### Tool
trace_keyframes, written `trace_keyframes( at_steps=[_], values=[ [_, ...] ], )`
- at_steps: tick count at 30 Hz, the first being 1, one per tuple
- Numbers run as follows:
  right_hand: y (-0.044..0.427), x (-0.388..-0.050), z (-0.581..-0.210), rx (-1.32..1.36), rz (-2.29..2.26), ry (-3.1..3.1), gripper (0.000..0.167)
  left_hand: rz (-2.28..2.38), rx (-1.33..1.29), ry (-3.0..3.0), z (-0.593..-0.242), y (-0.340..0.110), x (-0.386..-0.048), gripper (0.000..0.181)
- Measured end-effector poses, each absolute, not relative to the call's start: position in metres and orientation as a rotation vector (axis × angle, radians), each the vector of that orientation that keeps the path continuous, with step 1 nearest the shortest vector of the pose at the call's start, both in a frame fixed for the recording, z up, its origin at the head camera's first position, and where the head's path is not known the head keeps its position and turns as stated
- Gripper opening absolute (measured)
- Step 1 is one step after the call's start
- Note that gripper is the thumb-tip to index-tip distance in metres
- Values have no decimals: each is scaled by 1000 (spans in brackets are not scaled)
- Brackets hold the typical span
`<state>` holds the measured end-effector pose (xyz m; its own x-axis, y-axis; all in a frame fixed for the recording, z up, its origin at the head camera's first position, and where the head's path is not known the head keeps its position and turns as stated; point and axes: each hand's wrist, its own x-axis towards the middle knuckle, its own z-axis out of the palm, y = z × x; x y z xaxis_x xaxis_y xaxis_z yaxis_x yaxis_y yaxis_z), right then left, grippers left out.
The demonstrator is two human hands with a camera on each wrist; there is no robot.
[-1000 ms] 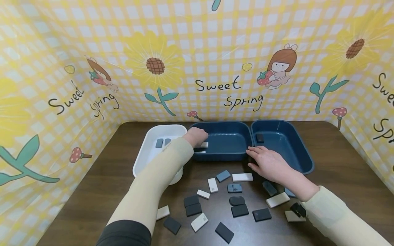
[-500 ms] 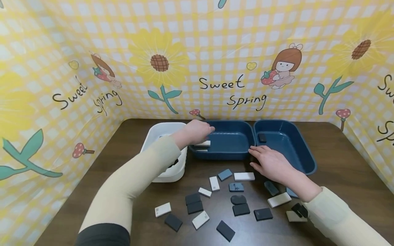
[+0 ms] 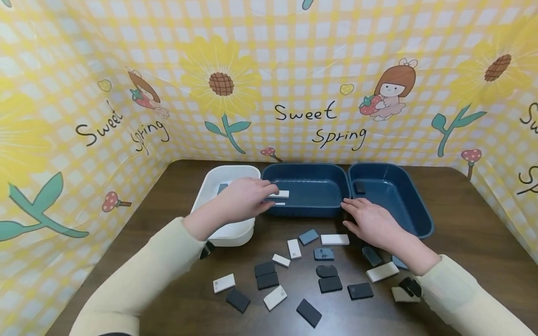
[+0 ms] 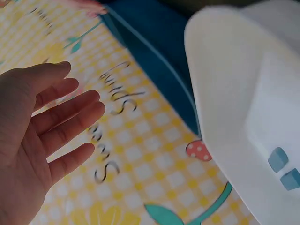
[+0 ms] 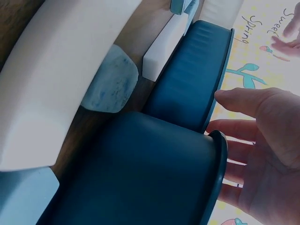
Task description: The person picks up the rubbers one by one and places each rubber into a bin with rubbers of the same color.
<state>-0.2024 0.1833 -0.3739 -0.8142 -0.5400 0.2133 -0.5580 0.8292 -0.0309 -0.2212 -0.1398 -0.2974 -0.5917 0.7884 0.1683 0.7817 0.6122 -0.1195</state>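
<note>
My left hand (image 3: 239, 198) hovers above the right side of the white tray (image 3: 235, 240), fingertips over the left end of the middle blue tray (image 3: 308, 212). In the left wrist view the left hand (image 4: 61, 126) holds nothing, its fingers spread and slightly bent. White blocks (image 3: 282, 194) lie in the middle tray near those fingertips. Blue-grey blocks (image 4: 278, 159) lie in the white tray. My right hand (image 3: 371, 221) holds no block; its fairly straight fingers are at the rims where the middle tray meets the right blue tray (image 3: 420, 228). A dark block (image 3: 359, 187) lies in the right tray.
Several small flat blocks are scattered on the brown table: white ones such as the long block (image 3: 335, 240), blue-grey ones (image 3: 308, 237) and dark ones (image 3: 309, 312). Below my right wrist lies another white block (image 3: 382, 272). A yellow checked cloth (image 3: 294, 84) hangs behind the trays.
My left hand has drawn back left and toward me, from over the middle tray to above the white tray's right side. My right hand has stayed in place. The camera view has shifted slightly.
</note>
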Motion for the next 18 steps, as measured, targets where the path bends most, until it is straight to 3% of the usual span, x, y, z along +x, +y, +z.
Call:
trace_keyframes(
  at_steps=[18],
  values=[
    [184, -204, -376, 854, 130, -2821, 48, -225, -811, -2631, -290, -235, -151, 26]
  ],
)
